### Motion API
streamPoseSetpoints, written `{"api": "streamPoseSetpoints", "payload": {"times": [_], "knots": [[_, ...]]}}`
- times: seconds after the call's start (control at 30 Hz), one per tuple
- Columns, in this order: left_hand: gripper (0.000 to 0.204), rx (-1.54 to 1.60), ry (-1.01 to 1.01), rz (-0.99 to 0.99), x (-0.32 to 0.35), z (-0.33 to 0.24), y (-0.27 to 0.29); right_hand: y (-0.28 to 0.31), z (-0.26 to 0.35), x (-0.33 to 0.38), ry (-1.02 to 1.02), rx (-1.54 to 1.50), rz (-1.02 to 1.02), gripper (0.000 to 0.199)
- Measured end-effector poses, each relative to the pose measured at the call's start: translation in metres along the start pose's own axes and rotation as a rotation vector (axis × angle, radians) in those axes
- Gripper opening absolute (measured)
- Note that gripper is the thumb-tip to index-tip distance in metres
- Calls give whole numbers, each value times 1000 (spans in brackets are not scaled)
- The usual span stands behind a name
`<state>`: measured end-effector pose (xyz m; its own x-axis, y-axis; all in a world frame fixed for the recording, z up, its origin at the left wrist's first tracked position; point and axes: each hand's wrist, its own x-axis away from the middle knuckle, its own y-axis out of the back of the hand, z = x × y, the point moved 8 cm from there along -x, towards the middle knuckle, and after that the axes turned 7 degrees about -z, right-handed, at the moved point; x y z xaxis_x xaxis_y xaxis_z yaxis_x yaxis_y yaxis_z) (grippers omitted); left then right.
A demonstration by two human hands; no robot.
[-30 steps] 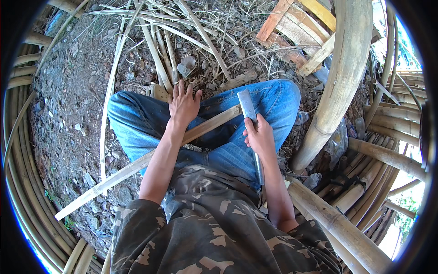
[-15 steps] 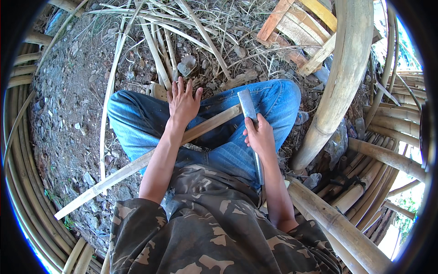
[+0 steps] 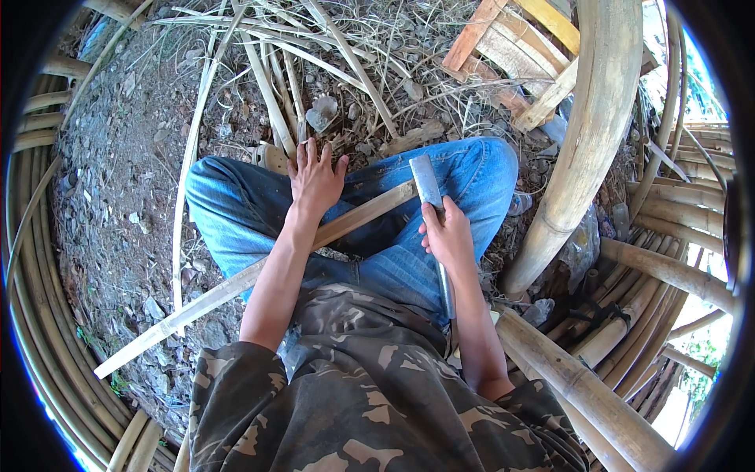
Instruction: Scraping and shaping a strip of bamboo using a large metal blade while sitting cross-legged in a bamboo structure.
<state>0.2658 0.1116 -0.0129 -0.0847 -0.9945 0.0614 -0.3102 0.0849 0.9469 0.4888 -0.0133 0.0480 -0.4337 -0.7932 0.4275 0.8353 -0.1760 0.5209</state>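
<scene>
My left hand (image 3: 314,177) lies palm down with its fingers spread, over my left shin in blue jeans (image 3: 236,208). It holds nothing. A long split bamboo strip (image 3: 366,211) runs across my lap under my left forearm, and its far-left end (image 3: 118,362) hangs over the ground. My right hand (image 3: 450,234) is wrapped round a metal tool (image 3: 425,179) with a broad, flat, grey blade end and a narrow shaft below the fist. That blade end is beside the strip's right tip; whether they touch, I cannot tell.
Thin bamboo strips (image 3: 275,102) and shavings litter the ground ahead. A thick bamboo pole (image 3: 586,134) rises close on my right, and another pole (image 3: 582,385) slants by my right elbow. Wooden boards (image 3: 523,47) stand at the far right. Bamboo railings (image 3: 55,315) curve along the left.
</scene>
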Motion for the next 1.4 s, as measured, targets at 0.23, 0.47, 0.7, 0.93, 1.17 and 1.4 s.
{"api": "streamPoseSetpoints", "payload": {"times": [0.23, 0.47, 0.7, 0.93, 1.17, 1.4], "knots": [[59, 5, 12, 18, 0, 0, -1, 0, -1, -1, 5, -3, -3, 30], [60, -17, 5, 51, 1, 0, -2, 0, 0, 0, 2, -10, 2, 29], [61, 18, 13, 48, 2, -1, 0, 0, 0, 0, 10, 0, 5, 29], [60, -4, 5, 55, 2, -2, 1, 1, 1, 1, 4, 4, -2, 28], [60, -12, 6, 42, 2, -2, 1, 0, 3, 1, 3, -7, 5, 28], [58, 648, -158, -91, -7, -26, 35, 0, -1, -1, 6, -20, 4, 28]]}}
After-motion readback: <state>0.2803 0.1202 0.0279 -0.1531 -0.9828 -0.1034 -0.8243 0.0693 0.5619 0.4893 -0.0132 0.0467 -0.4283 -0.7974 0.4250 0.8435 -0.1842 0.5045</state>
